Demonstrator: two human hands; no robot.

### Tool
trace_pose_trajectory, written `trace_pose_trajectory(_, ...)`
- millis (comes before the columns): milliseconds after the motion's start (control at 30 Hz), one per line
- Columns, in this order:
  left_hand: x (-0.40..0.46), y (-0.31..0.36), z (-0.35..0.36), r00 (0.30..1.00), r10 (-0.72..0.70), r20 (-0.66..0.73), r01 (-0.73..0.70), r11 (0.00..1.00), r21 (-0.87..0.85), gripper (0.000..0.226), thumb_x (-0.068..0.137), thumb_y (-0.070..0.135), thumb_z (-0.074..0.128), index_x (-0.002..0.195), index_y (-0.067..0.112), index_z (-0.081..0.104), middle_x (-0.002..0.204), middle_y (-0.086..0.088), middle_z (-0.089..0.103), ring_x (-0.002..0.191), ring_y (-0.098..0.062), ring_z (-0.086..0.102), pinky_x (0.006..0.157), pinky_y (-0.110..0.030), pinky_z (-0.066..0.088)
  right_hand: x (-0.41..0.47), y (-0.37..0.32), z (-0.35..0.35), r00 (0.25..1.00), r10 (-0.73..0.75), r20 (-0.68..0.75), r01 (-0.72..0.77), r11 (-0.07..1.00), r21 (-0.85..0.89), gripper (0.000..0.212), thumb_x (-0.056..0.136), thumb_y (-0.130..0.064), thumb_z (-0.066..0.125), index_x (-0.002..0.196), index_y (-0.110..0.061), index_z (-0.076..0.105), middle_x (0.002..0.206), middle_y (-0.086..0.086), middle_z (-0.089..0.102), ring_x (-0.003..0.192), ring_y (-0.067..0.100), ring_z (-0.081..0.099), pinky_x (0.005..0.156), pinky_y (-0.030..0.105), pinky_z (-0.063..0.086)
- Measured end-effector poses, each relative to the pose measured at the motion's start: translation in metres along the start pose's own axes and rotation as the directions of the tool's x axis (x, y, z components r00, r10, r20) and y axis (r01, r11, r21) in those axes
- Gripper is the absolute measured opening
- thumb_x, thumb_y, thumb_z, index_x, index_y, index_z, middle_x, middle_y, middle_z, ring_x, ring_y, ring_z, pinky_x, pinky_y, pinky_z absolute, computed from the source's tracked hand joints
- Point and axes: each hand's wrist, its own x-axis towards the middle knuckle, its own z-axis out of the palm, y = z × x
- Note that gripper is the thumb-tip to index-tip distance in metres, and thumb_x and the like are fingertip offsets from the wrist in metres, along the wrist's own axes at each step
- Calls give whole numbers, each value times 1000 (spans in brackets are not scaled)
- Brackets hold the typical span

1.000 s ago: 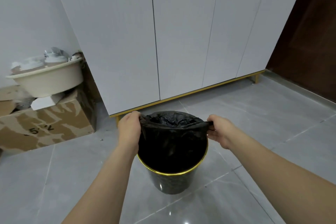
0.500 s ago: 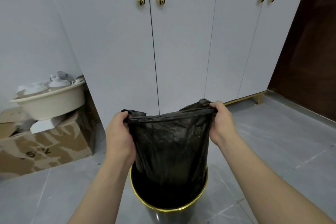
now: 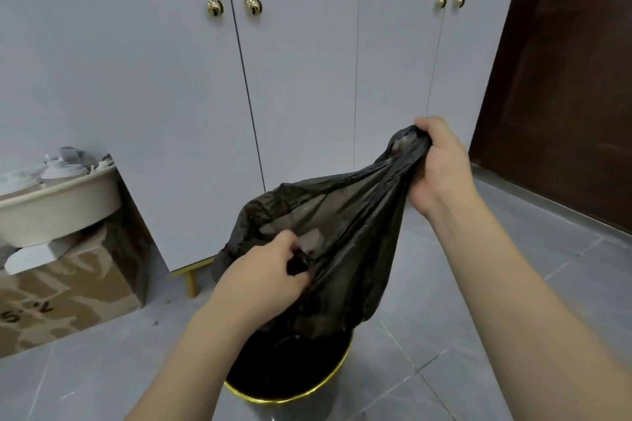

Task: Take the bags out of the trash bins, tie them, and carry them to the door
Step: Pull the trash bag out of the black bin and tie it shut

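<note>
I have the thin black plastic trash bag (image 3: 342, 225) nearly out of the round black bin with the gold rim (image 3: 290, 396); only its bottom dips inside the rim. My right hand (image 3: 441, 167) clenches one gathered corner high up, and my left hand (image 3: 263, 280) pinches the film lower down. No knot is tied yet. Tying and carrying to the dark brown door (image 3: 564, 79) remain.
</note>
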Motion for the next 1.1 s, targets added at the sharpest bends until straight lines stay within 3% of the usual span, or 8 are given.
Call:
trace_pose_trajectory(133,-3,5,6,990,-88,107,58,964,259,22,87,46,54,83,24,51,82,5,60,79,-20,59,67,-32,49,2,-15,-8,995,-27,-98,25,999,-22,24,79,-11,63,64,-15,45,54,3,45,47,19,45,58,35,39)
trace_pose_trajectory(300,-6,-9,-3,973,-116,-199,172,940,294,10,88,23,50,88,15,43,71,0,53,67,-25,53,57,-32,42,-5,-7,5,993,-9,-119,4,999,-44,23,77,-12,63,65,-16,44,54,2,42,46,19,41,54,31,36)
trace_pose_trajectory(467,-21,-37,-22,866,-133,-482,331,875,354,14,80,11,52,75,12,39,67,-4,43,66,-31,47,55,-35,30,-26,24,34,997,-12,-82,6,997,-79,26,78,-9,62,62,-18,43,50,-4,41,51,18,37,54,28,31)
trace_pose_trajectory(633,-43,-85,-68,619,-230,-751,344,939,-4,13,81,12,51,71,10,43,71,-11,50,69,-36,49,62,-42,37,-48,46,65,1000,-11,-25,8,996,-93,21,84,-5,58,70,-18,48,52,-6,46,50,12,42,54,26,34)
trace_pose_trajectory(733,-56,-94,-101,419,-348,-839,183,937,-297,10,83,15,46,93,15,46,82,-7,56,78,-34,53,69,-43,43,-65,63,89,1000,18,-11,-19,996,-83,14,86,-6,57,85,-20,53,76,-1,50,69,15,44,69,34,37)
trace_pose_trajectory(800,-62,-98,-118,355,-355,-865,96,934,-344,24,84,18,44,107,15,52,89,-6,59,87,-31,56,79,-45,46,-80,79,107,998,55,23,-53,996,-78,18,89,-9,56,98,-23,52,89,0,51,76,14,46,73,31,39)
trace_pose_trajectory(967,-69,-108,-131,328,-351,-877,128,936,-327,29,87,24,44,101,5,62,104,-14,57,103,-35,51,95,-48,40,-116,115,157,973,134,190,-112,986,-119,18,92,-10,51,101,-25,56,95,2,51,85,19,47,76,34,40)
trace_pose_trajectory(1100,-79,-126,-124,398,-429,-811,139,902,-410,19,84,23,50,79,5,54,88,-6,51,84,-26,49,76,-41,41,-132,148,183,960,188,208,-139,964,-227,19,92,-8,48,101,-24,54,98,6,51,86,22,49,74,32,42)
